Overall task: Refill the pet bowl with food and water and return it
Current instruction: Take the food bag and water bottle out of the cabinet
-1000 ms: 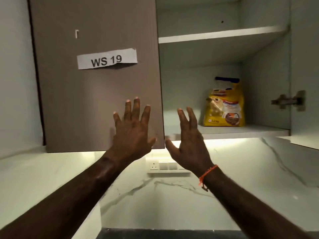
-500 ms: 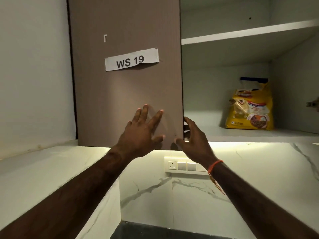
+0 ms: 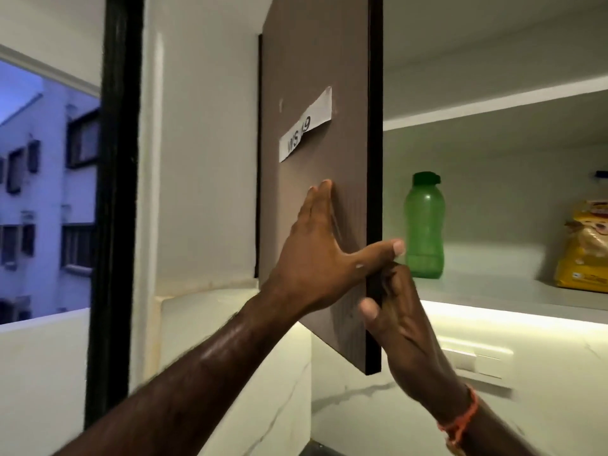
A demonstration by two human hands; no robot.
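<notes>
The brown cabinet door with a white paper label stands swung out toward me, edge-on. My left hand lies flat on its outer face, thumb hooked over the dark edge. My right hand grips the door's lower edge, fingers curled behind it. Inside, on the lower shelf, a green water bottle stands upright just right of the door edge. A yellow pet food bag stands at the far right, partly cut off by the frame. No pet bowl is in view.
An upper shelf crosses the cabinet above the bottle. A lit strip glows under the cabinet over a white marble backsplash with a switch plate. A black window frame stands at left, with a building outside.
The left cabinet door has swung open toward me, uncovering the green bottle. My right hand has closed on the door's lower edge. The view has turned left, bringing the window in.
</notes>
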